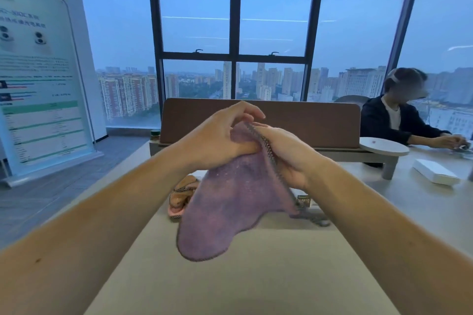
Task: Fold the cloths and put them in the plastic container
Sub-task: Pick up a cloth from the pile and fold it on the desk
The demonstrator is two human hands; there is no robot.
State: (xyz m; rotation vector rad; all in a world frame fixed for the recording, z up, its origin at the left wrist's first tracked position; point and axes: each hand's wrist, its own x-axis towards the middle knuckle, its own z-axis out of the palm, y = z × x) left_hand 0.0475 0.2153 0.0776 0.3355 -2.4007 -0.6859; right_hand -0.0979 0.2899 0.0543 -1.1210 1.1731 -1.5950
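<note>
Head view: purple cloth (230,199) is held up over the table (256,284), unfolded, with its low corner hanging to just about the tabletop. Right hand (289,158) pinches the striped hem near the top. Left hand (220,135) grips the top corner beside it, thumb across the fabric and fingers bent above. The hands nearly touch.

Step looks like finding the edges to start the fold. To do it well: slide the hands apart along the hem until the top edge is taut, let the cloth hang square, lay it flat, then match the corners.

Orange cloths (182,193) lie bunched on the table just left of the purple one, not yet folded. Container isn't clearly visible; the cloth may hide it.

Far: brown divider (320,125), windows. Right: round stand (384,146), white box (435,174), another person (394,120) seated.
</note>
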